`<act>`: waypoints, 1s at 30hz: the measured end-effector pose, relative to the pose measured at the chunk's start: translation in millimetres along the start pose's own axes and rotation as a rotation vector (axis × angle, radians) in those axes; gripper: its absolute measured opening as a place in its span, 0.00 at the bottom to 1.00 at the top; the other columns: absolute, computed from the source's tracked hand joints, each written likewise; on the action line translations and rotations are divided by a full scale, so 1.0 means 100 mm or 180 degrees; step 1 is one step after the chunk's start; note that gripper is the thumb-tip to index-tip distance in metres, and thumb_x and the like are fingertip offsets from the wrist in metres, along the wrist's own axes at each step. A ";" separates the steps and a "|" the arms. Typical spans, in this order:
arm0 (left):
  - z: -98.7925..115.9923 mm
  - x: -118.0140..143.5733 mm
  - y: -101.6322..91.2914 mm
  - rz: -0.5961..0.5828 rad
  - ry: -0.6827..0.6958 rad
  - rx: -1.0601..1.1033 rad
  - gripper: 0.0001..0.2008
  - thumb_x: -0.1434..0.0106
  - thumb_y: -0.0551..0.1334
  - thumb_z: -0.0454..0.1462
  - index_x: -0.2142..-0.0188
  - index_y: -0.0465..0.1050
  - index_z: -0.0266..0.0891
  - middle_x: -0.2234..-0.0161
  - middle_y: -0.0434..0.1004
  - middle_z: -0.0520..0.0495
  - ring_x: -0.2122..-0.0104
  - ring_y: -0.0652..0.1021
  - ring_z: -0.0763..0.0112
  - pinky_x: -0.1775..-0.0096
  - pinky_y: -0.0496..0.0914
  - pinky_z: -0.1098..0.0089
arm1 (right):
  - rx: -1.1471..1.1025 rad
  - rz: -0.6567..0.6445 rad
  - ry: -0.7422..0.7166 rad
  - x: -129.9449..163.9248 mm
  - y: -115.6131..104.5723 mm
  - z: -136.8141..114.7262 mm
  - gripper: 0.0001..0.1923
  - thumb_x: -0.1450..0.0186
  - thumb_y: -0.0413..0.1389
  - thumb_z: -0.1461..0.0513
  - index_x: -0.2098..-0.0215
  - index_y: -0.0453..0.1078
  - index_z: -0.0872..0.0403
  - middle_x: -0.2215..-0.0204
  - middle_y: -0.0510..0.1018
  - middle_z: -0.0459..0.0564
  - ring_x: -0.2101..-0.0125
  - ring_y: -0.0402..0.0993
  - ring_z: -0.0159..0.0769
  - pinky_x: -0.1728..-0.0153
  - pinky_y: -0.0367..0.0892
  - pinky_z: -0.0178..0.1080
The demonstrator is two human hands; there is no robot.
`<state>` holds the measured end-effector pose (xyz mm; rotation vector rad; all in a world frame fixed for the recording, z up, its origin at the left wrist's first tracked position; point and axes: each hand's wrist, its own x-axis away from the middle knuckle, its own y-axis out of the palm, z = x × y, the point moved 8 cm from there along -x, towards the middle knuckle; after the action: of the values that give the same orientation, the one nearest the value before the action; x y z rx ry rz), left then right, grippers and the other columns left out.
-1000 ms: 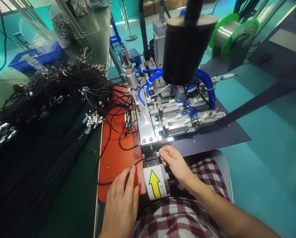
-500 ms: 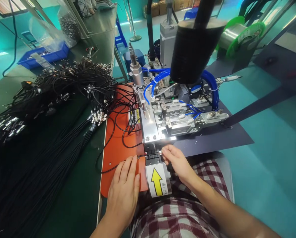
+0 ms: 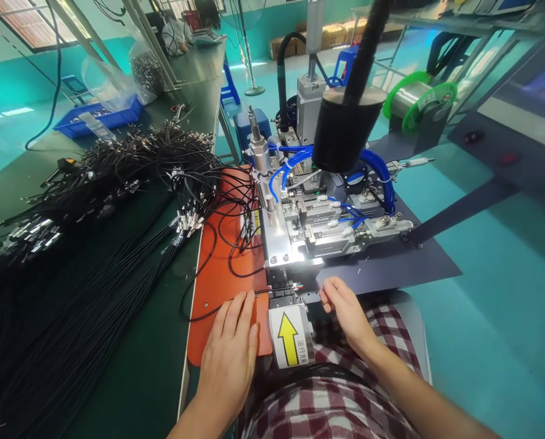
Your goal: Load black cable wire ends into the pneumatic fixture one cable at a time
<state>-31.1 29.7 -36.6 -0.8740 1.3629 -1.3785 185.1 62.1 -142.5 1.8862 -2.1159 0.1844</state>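
At the near edge of the bench, the left hand [image 3: 229, 350] is laid flat, palm down, on the orange mat [image 3: 217, 274], fingers extended and close together; a thin black cable [image 3: 217, 311] is pinned under the fingertips. The cable's far end is seated in the small black fixture [image 3: 282, 292] just right of the mat, below the metal machine plate [image 3: 277, 241]. The right hand [image 3: 345, 311] is held loosely open, fingers slightly curled, just right of the fixture; nothing is gripped by it, and whether the dark base is touched cannot be told. A label with a yellow arrow [image 3: 288, 338] is seen between the hands. A heap of black cables [image 3: 94, 201] is spread over the bench to the far left.
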 end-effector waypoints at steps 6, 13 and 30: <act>-0.01 0.02 0.02 -0.0047 -0.0047 -0.0039 0.23 0.30 0.46 0.36 0.37 0.54 0.38 0.41 0.64 0.42 0.43 0.64 0.54 0.51 0.72 0.56 | 0.0097 0.0143 0.0191 0.16 -0.16 0.13 0.23 0.41 0.53 0.41 0.77 0.60 0.50 0.81 0.64 0.42 0.80 0.58 0.33 0.75 0.56 0.37; -0.01 0.03 0.00 -0.0012 -0.0045 -0.0065 0.24 0.31 0.47 0.36 0.36 0.52 0.41 0.41 0.64 0.44 0.43 0.65 0.56 0.51 0.72 0.58 | 0.0115 0.0241 0.0333 0.26 -0.24 0.17 0.24 0.42 0.55 0.42 0.79 0.60 0.51 0.81 0.63 0.42 0.80 0.57 0.32 0.77 0.55 0.37; -0.04 -0.13 -0.01 0.0005 -0.0108 0.0324 0.27 0.31 0.47 0.37 0.34 0.46 0.43 0.39 0.61 0.42 0.40 0.63 0.57 0.44 0.65 0.54 | 0.0073 0.0105 0.0460 0.33 -0.21 0.34 0.23 0.42 0.54 0.42 0.78 0.61 0.50 0.81 0.64 0.42 0.81 0.58 0.33 0.75 0.57 0.38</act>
<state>-31.7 42.9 -34.7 -0.8250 1.2563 -1.4128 197.9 18.6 -166.7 1.7935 -2.0575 0.3429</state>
